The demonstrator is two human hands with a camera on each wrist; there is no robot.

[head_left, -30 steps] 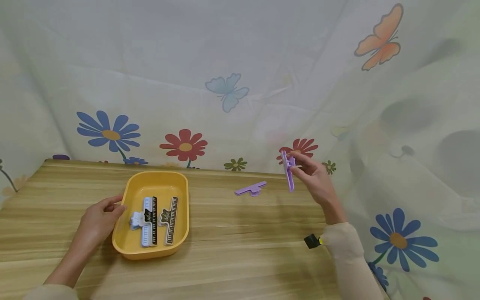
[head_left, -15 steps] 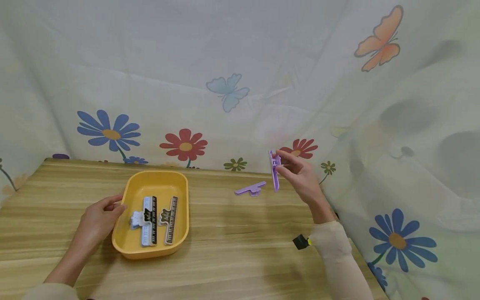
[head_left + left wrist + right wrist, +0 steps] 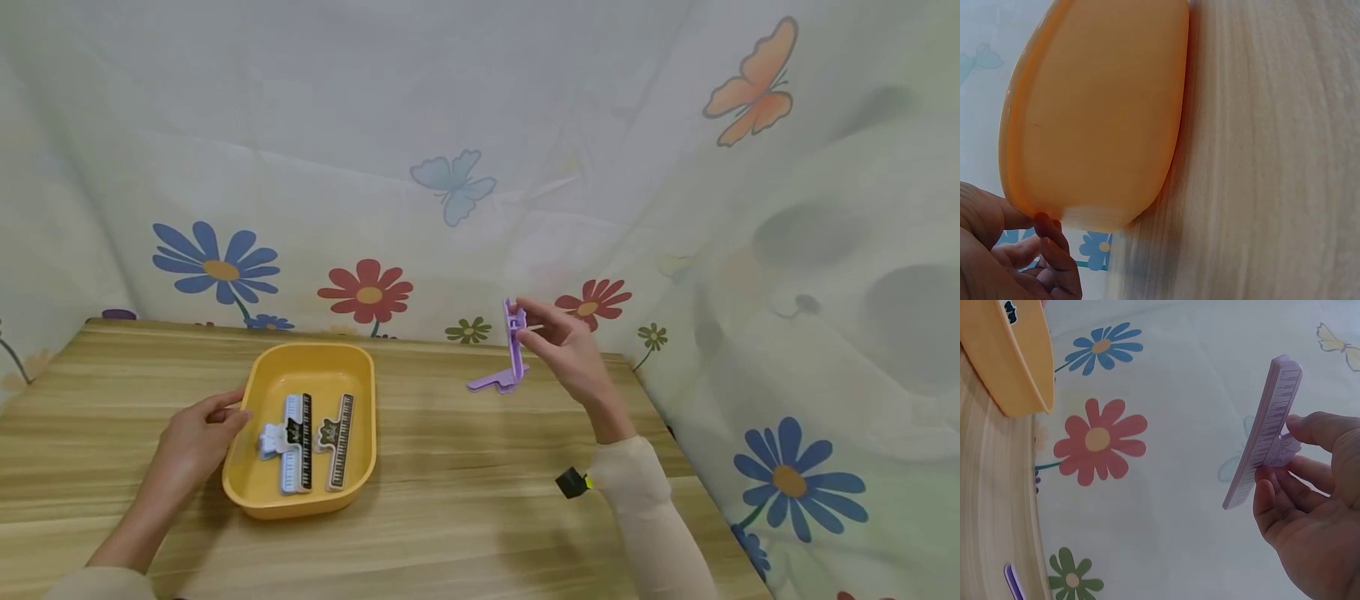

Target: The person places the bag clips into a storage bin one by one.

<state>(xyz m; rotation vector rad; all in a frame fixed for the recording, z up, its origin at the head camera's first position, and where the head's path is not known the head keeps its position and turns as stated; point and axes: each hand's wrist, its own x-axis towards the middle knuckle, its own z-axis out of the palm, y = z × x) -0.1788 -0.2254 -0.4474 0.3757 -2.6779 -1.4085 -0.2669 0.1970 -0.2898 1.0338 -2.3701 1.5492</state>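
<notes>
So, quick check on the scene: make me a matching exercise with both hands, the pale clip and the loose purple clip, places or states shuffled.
1. Left hand
2. Right hand
3. Pale clip
4. Loose purple clip

A. Lies inside the yellow tray
B. Lies on the wooden table, outside the tray
C. Holds the tray's rim
D. Pinches the raised purple clip

Pairs: 1-C, 2-D, 3-A, 4-B.
</notes>
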